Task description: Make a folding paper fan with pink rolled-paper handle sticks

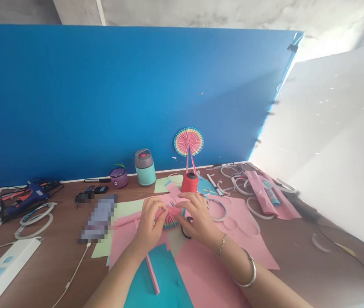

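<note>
Between my hands is a pleated paper fan (171, 218), pink with a striped outer edge, partly spread. My left hand (153, 220) pinches its left side, fingers closed. On the other side my right hand (197, 216) has its fingers bent round the fan's right edge, hiding part of it. Pink paper strips (152, 273) lie below and left of the fan. Behind my hands stands a red thread spool (189, 182), and a finished round fan (189, 141) on two pink sticks rises above it. Dark scissor handles (186, 231) show partly under my right hand.
Pink paper (207, 273) and blue paper (156, 282) cover the front of the table. A turquoise flask (145, 171), a purple cup (118, 177) and a phone (99, 218) stand or lie to the left, with a glue gun (30, 199) and power strip (12, 269). Tape rolls (259, 208) lie right.
</note>
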The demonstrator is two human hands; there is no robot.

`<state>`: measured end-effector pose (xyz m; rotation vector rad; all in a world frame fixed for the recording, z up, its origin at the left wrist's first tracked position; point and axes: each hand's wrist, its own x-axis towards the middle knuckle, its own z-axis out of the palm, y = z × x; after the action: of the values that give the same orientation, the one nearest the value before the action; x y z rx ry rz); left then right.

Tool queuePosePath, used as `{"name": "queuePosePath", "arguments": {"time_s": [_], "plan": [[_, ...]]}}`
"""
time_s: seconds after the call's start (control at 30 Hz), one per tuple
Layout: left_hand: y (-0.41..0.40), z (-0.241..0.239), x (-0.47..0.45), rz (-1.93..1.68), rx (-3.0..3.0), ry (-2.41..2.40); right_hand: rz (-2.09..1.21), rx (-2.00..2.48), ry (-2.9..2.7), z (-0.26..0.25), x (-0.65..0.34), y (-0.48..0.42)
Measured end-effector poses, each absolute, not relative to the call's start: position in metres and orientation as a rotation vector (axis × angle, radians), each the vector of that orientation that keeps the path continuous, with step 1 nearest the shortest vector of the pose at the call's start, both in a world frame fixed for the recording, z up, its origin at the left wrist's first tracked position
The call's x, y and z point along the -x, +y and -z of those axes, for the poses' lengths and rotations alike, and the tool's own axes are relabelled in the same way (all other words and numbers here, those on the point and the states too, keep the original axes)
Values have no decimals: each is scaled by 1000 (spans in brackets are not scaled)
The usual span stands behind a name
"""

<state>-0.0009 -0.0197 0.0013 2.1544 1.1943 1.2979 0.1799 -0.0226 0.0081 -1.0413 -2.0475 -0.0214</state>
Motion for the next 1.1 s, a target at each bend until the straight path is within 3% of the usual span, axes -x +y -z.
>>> {"name": "queuePosePath", "arguments": {"time_s": [0.27, 0.43, 0.53, 1.1], "plan": [[-9, 12, 6, -1460, -1853, 1459, -66, 1235, -1938, 9, -189, -6], [5, 36, 10, -862, -2192, 1716, -172, 1219, -2169, 21, -187, 2], [5, 38, 8, -687, -2243, 1798, -177, 1227, -2222, 24, -183, 3], [3, 29, 6, -1076, -2273, 1630, 83, 1008, -2187, 23, -177, 2]]}}
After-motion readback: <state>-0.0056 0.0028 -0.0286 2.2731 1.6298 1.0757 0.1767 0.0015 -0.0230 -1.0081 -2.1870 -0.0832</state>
